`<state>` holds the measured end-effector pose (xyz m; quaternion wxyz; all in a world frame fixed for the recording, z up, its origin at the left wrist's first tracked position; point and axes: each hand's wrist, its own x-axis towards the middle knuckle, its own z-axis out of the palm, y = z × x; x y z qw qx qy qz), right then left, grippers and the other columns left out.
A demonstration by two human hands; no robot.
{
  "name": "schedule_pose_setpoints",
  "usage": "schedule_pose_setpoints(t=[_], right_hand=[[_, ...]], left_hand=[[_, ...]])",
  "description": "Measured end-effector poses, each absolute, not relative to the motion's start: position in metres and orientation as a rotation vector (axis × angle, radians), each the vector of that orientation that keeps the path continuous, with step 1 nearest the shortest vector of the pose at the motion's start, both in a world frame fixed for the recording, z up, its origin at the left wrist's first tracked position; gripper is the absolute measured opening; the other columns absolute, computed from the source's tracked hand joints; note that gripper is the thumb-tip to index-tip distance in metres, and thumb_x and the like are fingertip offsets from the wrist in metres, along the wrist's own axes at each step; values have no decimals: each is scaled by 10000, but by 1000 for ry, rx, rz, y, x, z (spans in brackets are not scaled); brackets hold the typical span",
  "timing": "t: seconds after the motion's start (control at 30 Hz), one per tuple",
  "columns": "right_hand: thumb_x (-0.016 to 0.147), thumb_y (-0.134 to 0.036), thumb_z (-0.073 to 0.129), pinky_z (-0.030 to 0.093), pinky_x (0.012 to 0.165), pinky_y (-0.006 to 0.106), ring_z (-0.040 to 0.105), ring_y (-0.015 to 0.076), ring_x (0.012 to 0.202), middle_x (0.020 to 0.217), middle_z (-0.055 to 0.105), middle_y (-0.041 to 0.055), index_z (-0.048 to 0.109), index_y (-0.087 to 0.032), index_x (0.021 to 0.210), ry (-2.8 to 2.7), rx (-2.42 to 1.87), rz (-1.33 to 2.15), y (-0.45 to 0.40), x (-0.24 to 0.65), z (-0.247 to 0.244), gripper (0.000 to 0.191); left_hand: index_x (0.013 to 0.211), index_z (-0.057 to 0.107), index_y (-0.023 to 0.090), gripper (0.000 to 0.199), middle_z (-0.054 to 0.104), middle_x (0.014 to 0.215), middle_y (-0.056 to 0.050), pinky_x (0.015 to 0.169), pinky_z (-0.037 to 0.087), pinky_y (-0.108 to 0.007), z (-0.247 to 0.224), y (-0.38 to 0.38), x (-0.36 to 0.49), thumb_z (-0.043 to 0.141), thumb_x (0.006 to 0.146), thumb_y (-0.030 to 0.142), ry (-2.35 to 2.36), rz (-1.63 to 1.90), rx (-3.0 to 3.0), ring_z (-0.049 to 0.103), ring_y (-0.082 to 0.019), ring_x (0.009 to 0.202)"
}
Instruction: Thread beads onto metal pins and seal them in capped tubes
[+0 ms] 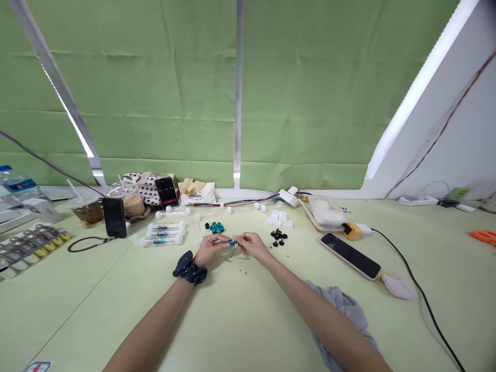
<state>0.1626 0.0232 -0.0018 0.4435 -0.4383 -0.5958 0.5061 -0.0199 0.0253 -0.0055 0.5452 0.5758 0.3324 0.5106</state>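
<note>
Over the middle of the pale green table, both hands meet at a small blue piece (232, 242). My left hand (209, 248) pinches it from the left, and my right hand (251, 245) closes on it from the right. Thin metal rods show just below the fingers; their exact shape is too small to tell. Blue and green small parts (217, 227) lie just behind my left hand. Several black knobs (278, 235) and white caps (278, 217) are to the right of my right hand. Tiny bits (243, 271) lie in front of the hands.
Clear tubes with white caps (163, 234) lie to the left. A standing phone (114, 217), drinks and a row of small bottles (33, 245) are farther left. On the right are a lying phone (351, 256), a black cable (418, 289) and grey cloth (344, 310) by my right forearm.
</note>
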Motion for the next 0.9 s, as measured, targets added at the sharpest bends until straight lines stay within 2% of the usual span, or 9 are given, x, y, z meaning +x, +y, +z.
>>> schedule_pose_setpoints(t=[0.13,0.33,0.6,0.77,0.9], right_hand=[[719,-478,596,419,425,209,491,87,422,526,542,-36,561,-170,820,-1455,-1075,1233,23,164,-1,326],[740,-466,585,458,468,223,523,92,435,547,578,-56,466,-211,959,-1506,-921,1350,17,163,2,356],[731,-456,580,410,402,194,498,87,431,538,529,-65,456,-204,831,-1452,-1030,1246,24,162,-4,298],[748,-447,569,438,430,212,512,94,443,541,539,-63,464,-209,890,-1461,-980,1289,22,163,-1,296],[715,-438,624,468,468,232,537,98,454,572,577,-59,437,-220,946,-1486,-904,1379,17,162,3,369]], left_hand=[[691,667,123,210,692,881,-97,820,473,-359,-6,24,-18,790,566,238,766,1166,1409,632,-199,830],[719,673,123,224,688,901,-98,828,473,-383,-4,26,-22,792,563,231,807,1238,1340,631,-207,832],[697,667,119,191,690,886,-101,821,476,-360,-7,25,-20,783,576,210,747,1166,1413,632,-200,830],[721,671,127,191,691,900,-95,827,473,-358,-8,27,-21,779,588,210,753,1179,1404,632,-198,843],[733,670,122,203,687,909,-99,820,477,-371,-8,29,-23,779,589,214,769,1219,1365,632,-201,833]])
